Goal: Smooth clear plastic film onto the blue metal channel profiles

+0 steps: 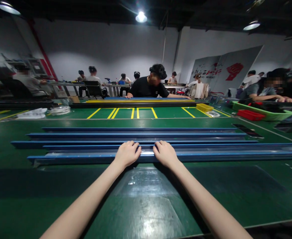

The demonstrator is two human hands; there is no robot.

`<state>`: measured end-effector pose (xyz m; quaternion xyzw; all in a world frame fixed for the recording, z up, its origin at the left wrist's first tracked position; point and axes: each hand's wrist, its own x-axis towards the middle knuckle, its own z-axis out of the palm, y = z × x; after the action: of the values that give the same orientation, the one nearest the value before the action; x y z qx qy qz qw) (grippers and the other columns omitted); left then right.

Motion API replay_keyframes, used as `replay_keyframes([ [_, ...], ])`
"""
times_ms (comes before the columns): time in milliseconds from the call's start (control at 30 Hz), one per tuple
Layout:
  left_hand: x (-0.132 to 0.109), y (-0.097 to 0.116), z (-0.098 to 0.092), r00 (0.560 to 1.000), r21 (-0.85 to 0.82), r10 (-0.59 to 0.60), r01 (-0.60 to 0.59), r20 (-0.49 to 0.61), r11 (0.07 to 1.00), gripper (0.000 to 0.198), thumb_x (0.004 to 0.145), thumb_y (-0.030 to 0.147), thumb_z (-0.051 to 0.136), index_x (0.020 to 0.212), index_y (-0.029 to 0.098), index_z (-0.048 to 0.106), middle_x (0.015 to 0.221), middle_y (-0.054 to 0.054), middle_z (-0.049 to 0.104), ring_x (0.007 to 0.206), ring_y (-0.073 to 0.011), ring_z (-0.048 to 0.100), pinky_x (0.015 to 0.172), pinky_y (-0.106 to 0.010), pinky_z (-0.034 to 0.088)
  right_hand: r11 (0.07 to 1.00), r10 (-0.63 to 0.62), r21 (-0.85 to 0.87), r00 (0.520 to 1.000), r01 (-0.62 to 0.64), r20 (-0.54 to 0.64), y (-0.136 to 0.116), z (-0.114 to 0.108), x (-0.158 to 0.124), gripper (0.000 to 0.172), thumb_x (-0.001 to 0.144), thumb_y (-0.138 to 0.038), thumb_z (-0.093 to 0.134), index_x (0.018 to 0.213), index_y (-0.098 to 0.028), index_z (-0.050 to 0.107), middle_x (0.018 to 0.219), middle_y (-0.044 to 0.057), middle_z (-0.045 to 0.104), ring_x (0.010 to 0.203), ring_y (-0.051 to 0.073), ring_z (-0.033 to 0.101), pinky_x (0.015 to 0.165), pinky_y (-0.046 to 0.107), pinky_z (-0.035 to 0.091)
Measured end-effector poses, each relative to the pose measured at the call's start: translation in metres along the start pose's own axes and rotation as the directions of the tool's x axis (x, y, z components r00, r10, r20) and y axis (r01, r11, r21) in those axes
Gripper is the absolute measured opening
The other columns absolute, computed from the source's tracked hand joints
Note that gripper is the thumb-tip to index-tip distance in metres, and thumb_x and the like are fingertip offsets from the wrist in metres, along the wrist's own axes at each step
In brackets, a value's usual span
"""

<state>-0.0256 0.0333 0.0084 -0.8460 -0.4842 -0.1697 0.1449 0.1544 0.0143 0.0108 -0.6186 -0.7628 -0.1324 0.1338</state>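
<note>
Several long blue rails lie side by side across the green table. The nearest blue rail runs from left to right just past my hands. My left hand rests on its near edge with fingers curled over the top. My right hand sits beside it, a small gap apart, fingers curled over the same rail. Both forearms reach forward from the bottom of the view. What lies under the fingertips is hidden.
A black phone-like slab lies at the right behind the rails. Further back sit a yellow tray, a red tray and a green bin. A person in black works at the opposite table; others sit left and right.
</note>
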Motion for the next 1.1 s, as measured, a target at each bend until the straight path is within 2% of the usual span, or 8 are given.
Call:
replay_keyframes([
  [133,-0.009,-0.02,0.0,0.999,0.017,0.032,-0.032,-0.019,0.999,0.038,0.085,0.031,0.027,0.094,0.016,0.06,0.085,-0.009,0.062,0.082,-0.0199,0.056,0.074,-0.031,0.041,0.998,-0.056,-0.007,0.996,0.056,-0.072,0.023,-0.003,-0.009,0.03,0.085,-0.032,0.029,0.087,-0.019,0.056,0.08,0.005,0.059,0.079,0.016,0.05,0.068,0.026,0.031],
  [200,-0.015,-0.034,0.0,0.998,0.038,0.054,-0.052,-0.033,0.998,0.038,0.085,0.031,0.027,0.097,0.015,0.059,0.087,-0.009,0.062,0.082,-0.02,0.056,0.075,-0.031,0.042,0.998,-0.042,-0.047,0.992,0.036,-0.12,0.049,-0.006,-0.018,0.031,0.085,-0.031,0.029,0.083,-0.018,0.057,0.079,0.006,0.058,0.079,0.016,0.049,0.07,0.026,0.031],
  [300,-0.028,-0.061,-0.002,0.995,0.076,0.084,-0.08,-0.044,0.994,0.04,0.084,0.031,0.026,0.099,0.015,0.059,0.091,-0.01,0.062,0.085,-0.0205,0.056,0.075,-0.031,0.043,0.987,0.056,-0.135,0.979,-0.083,-0.194,0.098,-0.008,-0.035,0.032,0.085,-0.029,0.029,0.078,-0.016,0.057,0.078,0.008,0.057,0.08,0.018,0.046,0.071,0.028,0.03],
  [400,-0.04,-0.086,-0.004,0.994,0.123,0.1,-0.093,-0.05,0.988,0.042,0.085,0.031,0.024,0.1,0.014,0.059,0.093,-0.01,0.063,0.086,-0.0209,0.057,0.075,-0.031,0.043,0.98,0.073,-0.168,0.98,-0.104,-0.183,0.139,-0.01,-0.05,0.031,0.084,-0.028,0.029,0.081,-0.015,0.057,0.078,0.008,0.056,0.079,0.018,0.045,0.07,0.028,0.029],
  [467,-0.045,-0.097,-0.006,0.992,0.145,0.096,-0.085,-0.075,0.986,0.042,0.085,0.031,0.024,0.099,0.014,0.06,0.093,-0.01,0.063,0.087,-0.0208,0.057,0.075,-0.03,0.043,0.986,0.03,-0.155,0.987,-0.054,-0.156,0.153,-0.011,-0.054,0.03,0.084,-0.025,0.028,0.085,-0.014,0.056,0.081,0.007,0.056,0.08,0.017,0.044,0.071,0.027,0.029],
  [567,-0.048,-0.103,-0.008,0.988,0.146,0.094,-0.076,-0.123,0.986,0.042,0.084,0.029,0.024,0.094,0.013,0.062,0.091,-0.011,0.063,0.084,-0.0207,0.056,0.074,-0.03,0.042,0.985,0.014,-0.171,0.99,-0.039,-0.143,0.152,-0.009,-0.054,0.029,0.084,-0.024,0.027,0.083,-0.014,0.054,0.083,0.008,0.053,0.079,0.018,0.042,0.071,0.028,0.029],
  [800,-0.041,-0.082,-0.012,0.983,0.183,0.074,-0.043,-0.169,0.982,0.035,0.082,0.029,0.031,0.096,0.017,0.061,0.094,-0.01,0.063,0.089,-0.0245,0.054,0.081,-0.041,0.033,0.97,0.133,-0.175,0.97,-0.17,-0.203,0.138,-0.002,-0.043,0.022,0.079,-0.02,0.03,0.081,-0.014,0.051,0.082,0.008,0.051,0.081,0.02,0.041,0.071,0.03,0.029],
  [1100,-0.01,-0.012,-0.004,0.977,0.073,0.006,0.009,-0.212,0.997,0.037,0.082,0.037,0.033,0.099,0.017,0.06,0.101,-0.01,0.06,0.093,-0.0249,0.051,0.081,-0.041,0.032,0.976,0.151,-0.128,0.968,-0.179,-0.203,0.124,-0.002,-0.041,0.022,0.08,-0.02,0.028,0.076,-0.016,0.049,0.079,0.008,0.05,0.08,0.02,0.041,0.072,0.03,0.03],
])
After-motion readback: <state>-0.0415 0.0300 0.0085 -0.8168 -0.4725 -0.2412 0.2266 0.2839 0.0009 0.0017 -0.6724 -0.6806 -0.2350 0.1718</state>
